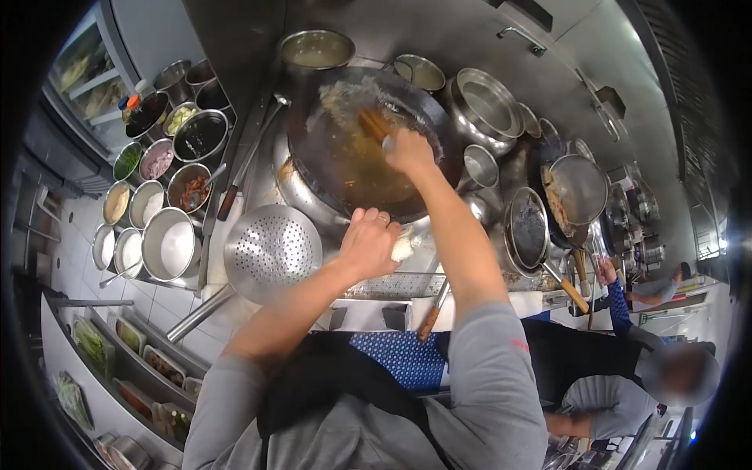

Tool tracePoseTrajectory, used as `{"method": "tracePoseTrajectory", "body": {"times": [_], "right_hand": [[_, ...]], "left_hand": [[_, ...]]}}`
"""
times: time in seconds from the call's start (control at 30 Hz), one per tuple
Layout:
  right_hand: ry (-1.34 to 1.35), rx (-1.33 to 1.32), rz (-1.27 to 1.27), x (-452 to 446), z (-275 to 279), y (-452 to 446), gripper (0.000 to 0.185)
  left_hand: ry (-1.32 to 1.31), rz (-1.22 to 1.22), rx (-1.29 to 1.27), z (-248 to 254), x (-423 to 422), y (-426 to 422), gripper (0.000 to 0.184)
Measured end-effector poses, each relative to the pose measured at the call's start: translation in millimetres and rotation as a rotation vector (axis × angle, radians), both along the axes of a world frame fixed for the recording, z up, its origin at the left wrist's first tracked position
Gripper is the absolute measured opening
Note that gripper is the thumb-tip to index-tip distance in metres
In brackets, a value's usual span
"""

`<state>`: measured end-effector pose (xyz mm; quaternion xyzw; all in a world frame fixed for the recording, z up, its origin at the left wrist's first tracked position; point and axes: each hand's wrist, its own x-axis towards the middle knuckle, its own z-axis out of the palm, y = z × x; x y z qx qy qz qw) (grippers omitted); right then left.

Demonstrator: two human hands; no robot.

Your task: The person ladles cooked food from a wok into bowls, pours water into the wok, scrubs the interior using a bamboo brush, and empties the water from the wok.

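A large dark wok (313, 149) stands on the stove with yellowish-brown liquid in its bowl. My right hand (411, 153) is closed around a bamboo wok brush (376, 123) inside the wok; the brush's bristles are smeared by motion. At the wok's near rim my left hand (366, 244) is closed, with a white cloth (403, 246) bunched beside its fingers. How far the fingers wrap the rim is hidden. Left of that hand lies a perforated metal strainer (272, 252). A long-handled ladle (254, 149) rests along the wok's left side.
Metal containers of ingredients (171, 243) crowd the left side. Behind the wok stand metal pots (317, 48), with stacked bowls (489, 102) to its right. A fine-mesh strainer (529, 227) lies farther right. Another person (603, 368) works at the right.
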<state>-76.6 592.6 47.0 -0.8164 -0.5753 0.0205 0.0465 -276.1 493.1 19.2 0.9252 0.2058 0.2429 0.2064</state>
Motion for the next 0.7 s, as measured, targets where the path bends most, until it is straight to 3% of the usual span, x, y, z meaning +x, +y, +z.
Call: {"method": "tracePoseTrajectory", "body": {"times": [0.13,0.2,0.27,0.3,0.4,0.43,0.5,0.67,0.7], "right_hand": [[-0.189,-0.132,0.075,-5.5,42.5,-80.4,0.031],[-0.178,-0.279,-0.033,22.8,38.5,-81.1,0.029],[-0.136,-0.146,-0.165,48.5,33.8,-50.6,0.027],[-0.065,0.022,-0.143,72.2,10.0,-21.4,0.029],[0.334,-0.013,-0.221,17.5,41.0,34.7,0.034],[0.402,0.101,-0.246,5.5,18.0,46.7,0.032],[0.461,0.053,-0.259,-42.5,25.0,29.4,0.041],[0.170,-0.185,0.026,-51.4,43.0,-65.4,0.044],[0.069,-0.256,0.007,-43.5,48.7,-69.6,0.045]], "left_hand": [[-0.065,-0.028,-0.007,-4.2,-6.6,8.4,0.040],[-0.071,-0.038,-0.007,-6.7,-6.5,9.5,0.040],[-0.066,-0.025,-0.010,-9.2,-4.8,9.5,0.040],[-0.055,-0.029,-0.011,-7.6,-3.2,12.9,0.040],[-0.038,-0.042,-0.021,-4.7,-7.7,9.0,0.039],[-0.051,-0.047,-0.015,-6.5,-7.7,11.3,0.038],[-0.051,-0.083,-0.074,-1.5,-14.3,10.6,0.036],[-0.350,-0.084,-0.251,13.9,-100.2,-7.3,0.043],[-0.294,-0.035,-0.553,18.7,-125.2,-14.0,0.043]]}}
